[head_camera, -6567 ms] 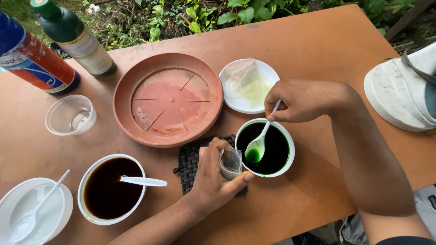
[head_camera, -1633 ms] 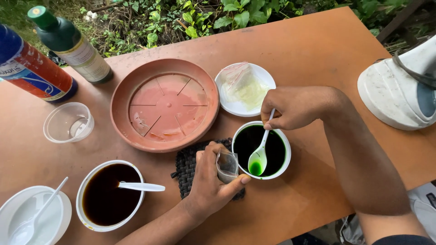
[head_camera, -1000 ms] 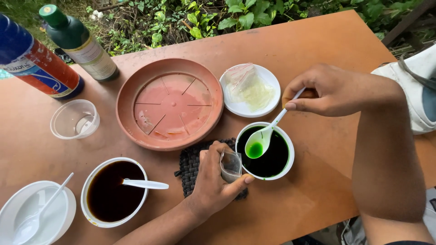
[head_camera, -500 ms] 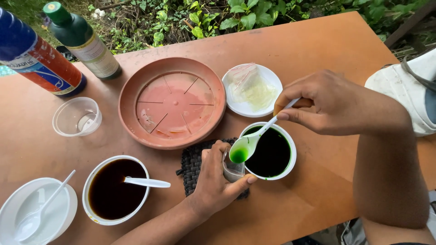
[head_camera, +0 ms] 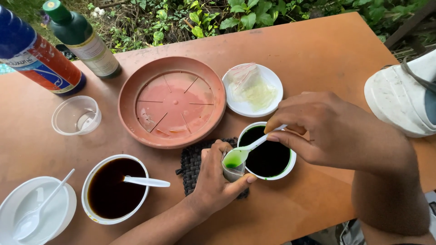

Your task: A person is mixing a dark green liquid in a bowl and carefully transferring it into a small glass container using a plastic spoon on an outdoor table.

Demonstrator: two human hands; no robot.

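My right hand [head_camera: 334, 129] pinches a white plastic spoon [head_camera: 247, 150] whose bowl holds bright green liquid, tipped over a small clear cup [head_camera: 232, 170]. My left hand [head_camera: 215, 181] grips that small cup, which rests on a dark woven mat [head_camera: 191, 164]. Just right of the cup stands a white bowl of dark green liquid [head_camera: 270, 154], partly under my right hand.
On the brown table [head_camera: 318, 54]: a terracotta saucer [head_camera: 171, 100], a white dish with a plastic bag [head_camera: 252, 87], a bowl of dark brown liquid with a spoon [head_camera: 114, 188], a clear cup [head_camera: 76, 115], a white bowl with a spoon [head_camera: 36, 211], two bottles [head_camera: 84, 38], a white shoe [head_camera: 402, 97].
My right hand lifted the spoon of green liquid out of the green bowl and carried it left over the small cup. My left hand kept holding the cup.
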